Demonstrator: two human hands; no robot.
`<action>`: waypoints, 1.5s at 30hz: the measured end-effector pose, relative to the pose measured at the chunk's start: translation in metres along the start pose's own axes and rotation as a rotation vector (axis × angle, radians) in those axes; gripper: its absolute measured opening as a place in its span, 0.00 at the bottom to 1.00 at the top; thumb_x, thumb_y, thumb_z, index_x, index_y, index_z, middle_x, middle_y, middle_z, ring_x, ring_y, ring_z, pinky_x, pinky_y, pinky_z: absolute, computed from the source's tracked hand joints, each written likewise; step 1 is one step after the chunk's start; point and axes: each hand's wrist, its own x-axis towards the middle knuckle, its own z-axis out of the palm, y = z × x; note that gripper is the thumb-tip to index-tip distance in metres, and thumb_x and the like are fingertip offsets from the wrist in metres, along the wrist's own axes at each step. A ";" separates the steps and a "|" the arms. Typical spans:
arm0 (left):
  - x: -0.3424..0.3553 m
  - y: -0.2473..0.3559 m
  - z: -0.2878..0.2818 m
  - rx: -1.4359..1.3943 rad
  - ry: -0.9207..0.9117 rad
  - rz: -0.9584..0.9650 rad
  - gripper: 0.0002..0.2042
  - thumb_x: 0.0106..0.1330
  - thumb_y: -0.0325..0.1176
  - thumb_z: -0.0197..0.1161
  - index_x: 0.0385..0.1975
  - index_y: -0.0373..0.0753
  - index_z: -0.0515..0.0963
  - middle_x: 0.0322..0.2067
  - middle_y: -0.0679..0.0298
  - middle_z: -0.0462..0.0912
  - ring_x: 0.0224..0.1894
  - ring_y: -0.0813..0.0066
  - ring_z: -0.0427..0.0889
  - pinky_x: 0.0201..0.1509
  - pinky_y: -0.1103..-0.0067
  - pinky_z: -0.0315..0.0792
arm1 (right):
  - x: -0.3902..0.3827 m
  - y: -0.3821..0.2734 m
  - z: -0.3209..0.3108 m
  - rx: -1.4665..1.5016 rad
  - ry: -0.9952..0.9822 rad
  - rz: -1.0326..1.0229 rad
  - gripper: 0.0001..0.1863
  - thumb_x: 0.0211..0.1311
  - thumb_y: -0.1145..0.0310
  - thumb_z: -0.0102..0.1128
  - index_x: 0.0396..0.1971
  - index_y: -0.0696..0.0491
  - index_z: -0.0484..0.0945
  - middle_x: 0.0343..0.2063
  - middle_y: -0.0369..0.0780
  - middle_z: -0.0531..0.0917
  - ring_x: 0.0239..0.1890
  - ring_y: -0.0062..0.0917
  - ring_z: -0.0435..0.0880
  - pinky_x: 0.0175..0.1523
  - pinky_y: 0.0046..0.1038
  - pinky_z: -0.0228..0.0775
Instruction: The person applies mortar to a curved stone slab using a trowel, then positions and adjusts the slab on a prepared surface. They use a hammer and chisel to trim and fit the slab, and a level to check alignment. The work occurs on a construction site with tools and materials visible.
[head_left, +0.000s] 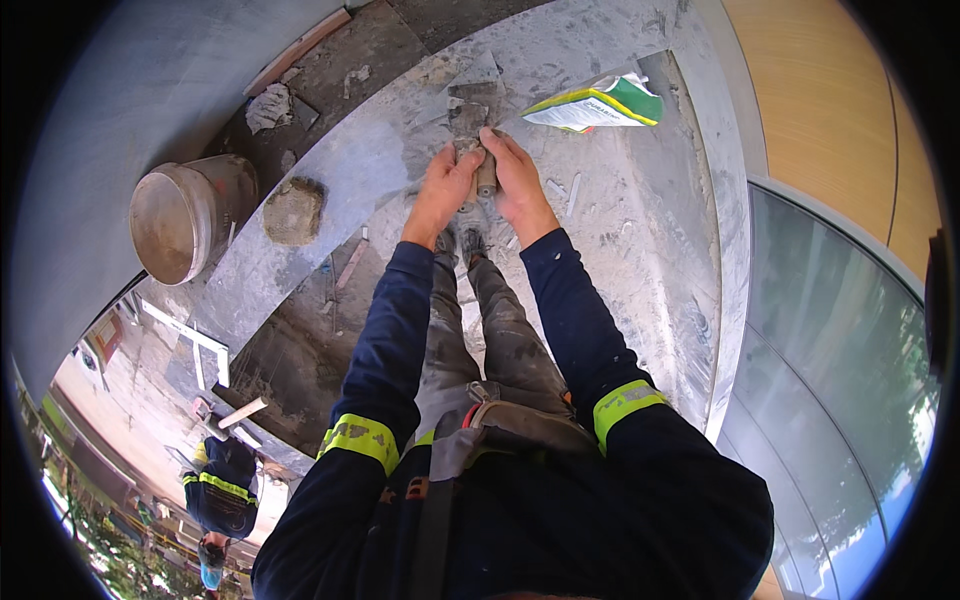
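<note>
Ahead of me, my left hand and my right hand are close together, both closed around plaster-caked tools. Between the hands shows a round, stubby handle, with a second handle end partly hidden by my fingers. Beyond my fingertips extends a flat, dirty, trowel-like blade. I cannot tell which handle that blade belongs to. Right of it, a green, white and yellow bag lies open on the dusty floor. My shoes show just below the hands.
A dirty white bucket stands at the left, near a clump of mortar on a pale curved strip. Debris litters the floor. Glass panels line the right side. At lower left, another person in a dark, banded top is by a hammer-like tool.
</note>
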 end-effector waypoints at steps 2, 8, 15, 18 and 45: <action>0.004 0.001 -0.001 0.083 -0.032 0.023 0.15 0.79 0.37 0.58 0.53 0.30 0.76 0.39 0.60 0.85 0.32 0.74 0.84 0.33 0.75 0.79 | -0.006 -0.005 -0.001 0.085 0.071 -0.047 0.19 0.79 0.62 0.58 0.60 0.58 0.74 0.46 0.41 0.86 0.42 0.26 0.87 0.44 0.28 0.79; 0.016 0.025 -0.001 -0.063 -0.240 -0.122 0.15 0.80 0.39 0.56 0.55 0.33 0.76 0.36 0.61 0.84 0.28 0.78 0.79 0.26 0.78 0.71 | 0.015 -0.019 -0.048 0.012 0.306 -0.171 0.17 0.80 0.60 0.57 0.55 0.58 0.75 0.42 0.41 0.88 0.35 0.24 0.87 0.33 0.28 0.78; 0.054 -0.021 -0.010 -0.449 -0.110 -0.179 0.12 0.80 0.39 0.57 0.45 0.36 0.77 0.28 0.68 0.80 0.25 0.81 0.75 0.26 0.79 0.68 | -0.007 -0.032 0.016 -0.077 0.101 0.119 0.13 0.77 0.62 0.58 0.45 0.58 0.79 0.32 0.40 0.87 0.25 0.21 0.82 0.25 0.27 0.74; 0.051 -0.033 0.000 -0.287 0.074 -0.164 0.11 0.79 0.38 0.58 0.42 0.36 0.78 0.27 0.71 0.79 0.25 0.83 0.74 0.27 0.80 0.67 | 0.036 -0.023 0.015 0.035 0.037 0.336 0.13 0.77 0.62 0.57 0.42 0.59 0.79 0.27 0.38 0.85 0.21 0.22 0.80 0.22 0.28 0.72; 0.066 -0.069 0.021 -0.166 0.326 0.195 0.14 0.78 0.38 0.61 0.52 0.35 0.82 0.44 0.63 0.88 0.45 0.77 0.83 0.51 0.75 0.77 | 0.069 -0.018 0.045 0.240 0.154 0.281 0.08 0.76 0.66 0.53 0.41 0.55 0.68 0.24 0.39 0.78 0.20 0.29 0.75 0.24 0.33 0.69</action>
